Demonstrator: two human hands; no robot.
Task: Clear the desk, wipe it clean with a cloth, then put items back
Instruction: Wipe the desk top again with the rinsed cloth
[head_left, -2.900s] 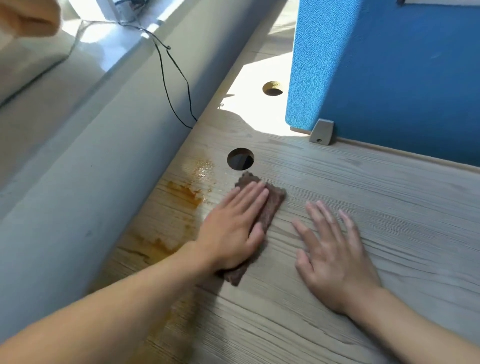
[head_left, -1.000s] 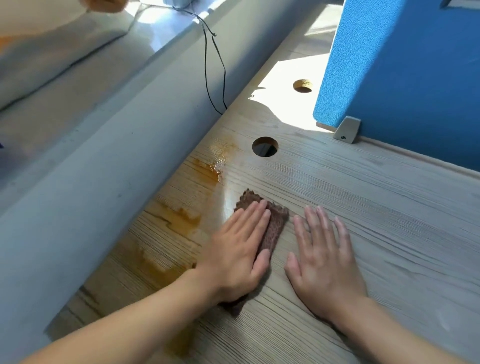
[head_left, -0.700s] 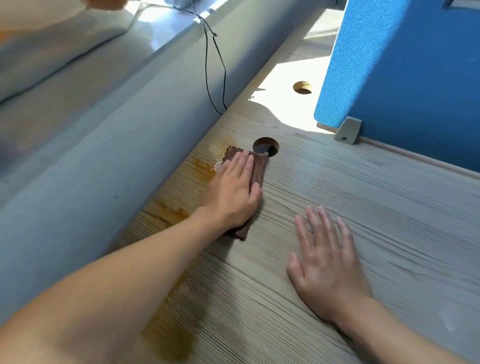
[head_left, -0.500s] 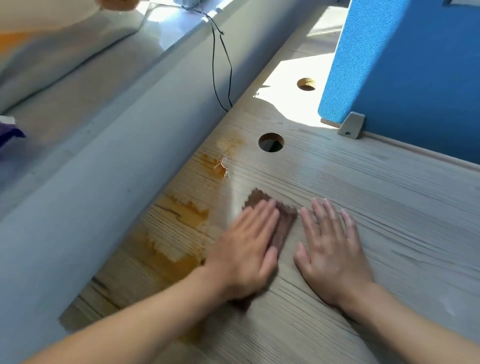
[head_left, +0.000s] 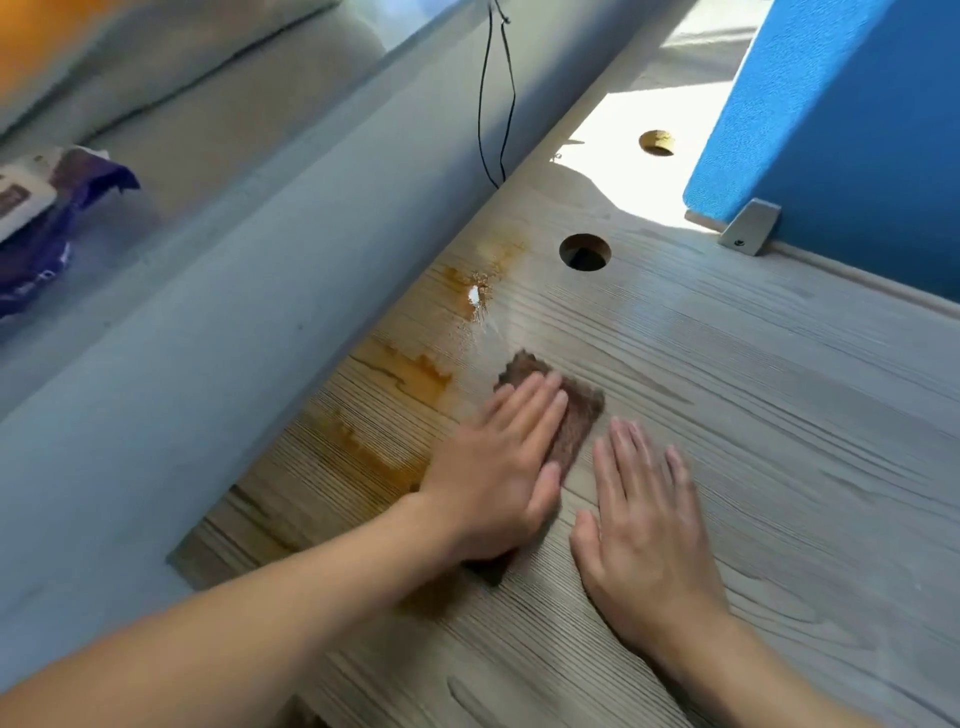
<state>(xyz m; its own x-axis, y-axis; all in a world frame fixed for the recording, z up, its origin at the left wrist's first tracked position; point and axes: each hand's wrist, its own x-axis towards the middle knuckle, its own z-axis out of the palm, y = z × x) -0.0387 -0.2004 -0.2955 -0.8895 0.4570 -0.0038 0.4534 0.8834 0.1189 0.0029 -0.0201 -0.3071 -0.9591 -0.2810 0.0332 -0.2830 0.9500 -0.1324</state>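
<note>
My left hand (head_left: 498, 467) presses flat, fingers straight, on a brown cloth (head_left: 576, 415) lying on the pale wood-grain desk (head_left: 779, 441). Most of the cloth is hidden under the palm; its far corner and right edge show. My right hand (head_left: 644, 535) rests flat on the bare desk just right of the cloth, fingers straight and slightly spread. An orange-brown stain (head_left: 410, 379) runs along the desk's left edge, left of the cloth, with a wet glint (head_left: 475, 297) further up.
A blue partition (head_left: 841, 119) with a grey bracket (head_left: 748, 234) stands at the back right. Two cable holes (head_left: 584, 252) (head_left: 657, 141) pierce the desk. A grey ledge (head_left: 218, 291) borders the left edge, with a black cable (head_left: 493, 104) hanging and a purple packet (head_left: 47, 228) beyond.
My left hand pushed the cloth up toward the near hole, then pulled it back beside my right hand. The right hand stayed flat in place. The view shifted slightly.
</note>
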